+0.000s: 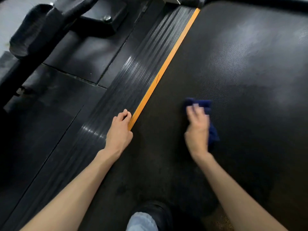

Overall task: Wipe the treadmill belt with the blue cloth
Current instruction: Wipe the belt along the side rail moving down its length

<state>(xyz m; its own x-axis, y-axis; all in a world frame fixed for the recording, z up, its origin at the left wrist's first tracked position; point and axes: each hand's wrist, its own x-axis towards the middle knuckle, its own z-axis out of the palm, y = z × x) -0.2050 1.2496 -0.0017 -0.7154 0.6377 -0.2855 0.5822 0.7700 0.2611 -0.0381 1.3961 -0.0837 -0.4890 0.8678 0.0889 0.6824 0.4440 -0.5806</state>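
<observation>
The black textured treadmill belt [241,77] fills the right half of the view. A dark blue cloth [204,104] lies on it, bunched under my right hand [197,127], which presses it down with fingers spread over it; the hand is motion-blurred. My left hand [119,130] rests on the ribbed black side rail [126,77], its fingers curled loosely against the orange strip [166,65] at the belt's left edge, holding nothing.
Black rubber floor tiles [70,60] lie left of the rail, with a black machine frame and padded roller [31,30] at the upper left. My shoe and jeans leg [146,217] stand on the belt at the bottom. The treadmill's front housing [250,2] edges the top.
</observation>
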